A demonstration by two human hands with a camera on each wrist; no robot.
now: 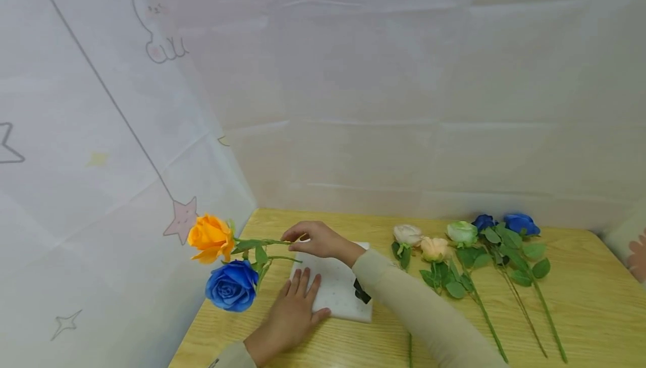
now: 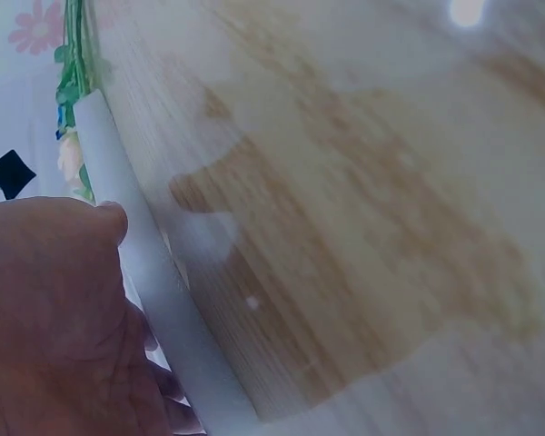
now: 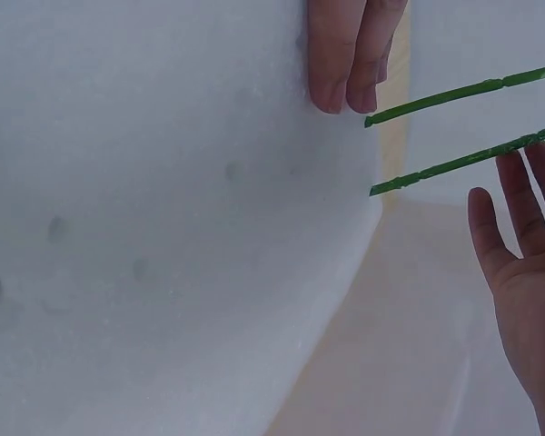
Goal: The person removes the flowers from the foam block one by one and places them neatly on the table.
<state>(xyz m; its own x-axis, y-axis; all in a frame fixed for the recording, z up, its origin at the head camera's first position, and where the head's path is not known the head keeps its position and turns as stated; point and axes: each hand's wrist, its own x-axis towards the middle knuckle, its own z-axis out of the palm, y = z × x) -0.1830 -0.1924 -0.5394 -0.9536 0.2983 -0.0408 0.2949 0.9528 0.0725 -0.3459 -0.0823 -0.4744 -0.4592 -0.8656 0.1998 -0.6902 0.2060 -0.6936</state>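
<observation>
A person is working at a yellow wood-grain table (image 1: 363, 348), over a flat white foam block (image 1: 338, 289).

Right of the block, a row of loose cream, peach, green-white and blue roses (image 1: 462, 234) is lying. The left hand (image 1: 295, 309) is pressing the block's near left part, fingers spread, gripping nothing; the right hand (image 1: 323, 239), at its far left corner, is pinching the green stem of a full-petalled orange rose (image 1: 209, 239). Keeping the left hand flat and pinching low on the stem is probably giving the best control. The orange rose is pointing its bloom leftward off the block, long axis running nearly sideways; a deep-blue rose (image 1: 232, 286) is leaning alongside, bloom nearer the person. Whether either stem is entering the block, I cannot tell.
</observation>
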